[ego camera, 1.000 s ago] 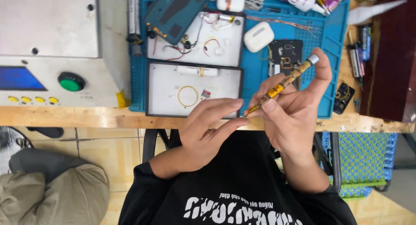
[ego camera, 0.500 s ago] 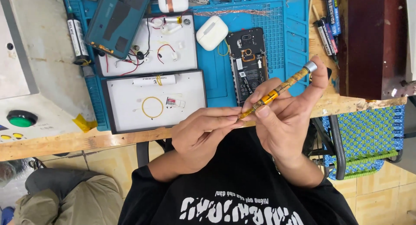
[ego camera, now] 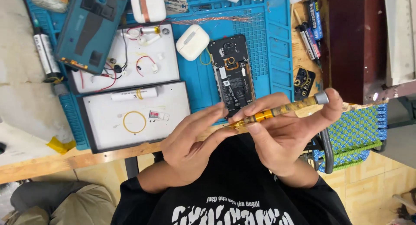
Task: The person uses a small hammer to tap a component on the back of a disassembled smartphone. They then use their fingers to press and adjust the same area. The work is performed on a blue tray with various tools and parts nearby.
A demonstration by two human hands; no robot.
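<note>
While the camera has swung left so the blue mat (ego camera: 277, 43) fills more of the view, the yellow screwdriver (ego camera: 277, 112) stays over the surface's near edge, right hand (ego camera: 286, 138) wrapped round it, left hand (ego camera: 195, 142) fingers pinching its tip.

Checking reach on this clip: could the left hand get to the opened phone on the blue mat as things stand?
Probably yes. The left hand is at the yellow screwdriver tip, just below the opened phone, and nothing lies between them on the blue mat.
</note>
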